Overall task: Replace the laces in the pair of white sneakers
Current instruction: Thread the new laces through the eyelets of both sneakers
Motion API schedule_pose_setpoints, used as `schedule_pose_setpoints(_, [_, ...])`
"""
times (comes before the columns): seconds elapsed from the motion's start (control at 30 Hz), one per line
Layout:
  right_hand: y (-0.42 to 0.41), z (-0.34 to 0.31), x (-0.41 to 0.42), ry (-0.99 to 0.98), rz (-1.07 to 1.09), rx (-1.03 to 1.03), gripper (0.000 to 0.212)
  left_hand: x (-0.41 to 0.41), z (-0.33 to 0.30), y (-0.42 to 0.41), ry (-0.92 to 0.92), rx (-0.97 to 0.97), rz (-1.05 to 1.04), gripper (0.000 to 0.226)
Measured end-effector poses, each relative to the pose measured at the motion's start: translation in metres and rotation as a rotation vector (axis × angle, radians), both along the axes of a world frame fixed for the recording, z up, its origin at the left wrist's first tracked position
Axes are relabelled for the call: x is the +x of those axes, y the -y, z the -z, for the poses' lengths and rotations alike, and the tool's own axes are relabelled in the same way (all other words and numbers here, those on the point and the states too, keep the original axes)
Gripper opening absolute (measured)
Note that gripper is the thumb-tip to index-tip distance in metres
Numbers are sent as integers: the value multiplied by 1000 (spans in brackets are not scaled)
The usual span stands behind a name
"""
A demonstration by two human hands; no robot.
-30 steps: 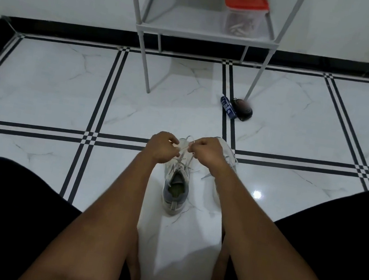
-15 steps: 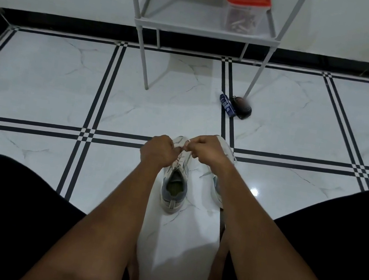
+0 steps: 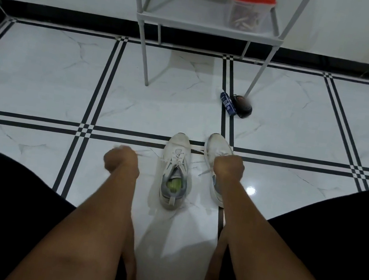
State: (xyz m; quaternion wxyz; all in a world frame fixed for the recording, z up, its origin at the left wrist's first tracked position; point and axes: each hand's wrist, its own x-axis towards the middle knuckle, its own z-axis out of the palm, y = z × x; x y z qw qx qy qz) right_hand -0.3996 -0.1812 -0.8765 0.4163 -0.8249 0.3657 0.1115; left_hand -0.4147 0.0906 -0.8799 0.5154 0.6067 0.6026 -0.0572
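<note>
Standing side by side on glossy white marble-look floor tiles [image 3: 41, 81] crossed by paired black lines are two white sneakers, toes pointing away from the person. The left sneaker [image 3: 174, 170] shows a mesh-and-leather upper, a grey collar and a yellow-green insole inside its opening; its flat white lace [image 3: 195, 151] runs out sideways from the eyelets in both directions. The right sneaker [image 3: 217, 150] is partly hidden behind the right forearm.

Farther back, a grey metal-framed shelf unit [image 3: 207, 25] carries a clear plastic box [image 3: 248, 6] with a red lid, holding pale stick-like pieces too small to identify. Near one shelf leg lie a small dark blue packet [image 3: 228, 104] and a rounded black object [image 3: 243, 105], touching.

Both arms reach forward between dark-clothed knees. The left hand [image 3: 120, 161], blurred, is curled into a fist left of the shoe and pinches one lace end. The right hand [image 3: 228, 168] is clenched over the right sneaker, gripping the other end, so the lace is stretched taut between the two fists.
</note>
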Motion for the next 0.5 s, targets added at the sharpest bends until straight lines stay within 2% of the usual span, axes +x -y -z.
schedule_pose_setpoints(0.03, [3,6,-10,-7,2,-86,39,-13,18,-12,-80,18,-5,40])
schedule_pose_setpoints(0.07, [4,9,-18,12,-32,-173,44,-26,28,-16,-151,56,113,39])
schedule_pose_setpoints(0.13, [-1,17,-25,110,-155,-261,47,-43,36,-9,-183,140,311,36])
schedule_pose_setpoints(0.2, [-10,23,-25,206,-370,-194,38,-42,35,10,-103,286,617,31])
schedule_pose_setpoints(0.3, [-28,30,-25,24,-723,-27,44,-31,28,42,150,254,1109,37])
schedule_pose_setpoints(0.33, [-33,34,-27,-16,-784,-26,44,-27,25,48,156,258,1191,38])
schedule_pose_setpoints(0.4, [-36,40,-31,-1,-802,-100,31,-22,27,53,129,295,1258,27])
schedule_pose_setpoints(0.5, [-33,39,-33,23,-788,-175,16,-19,27,49,98,346,1230,13])
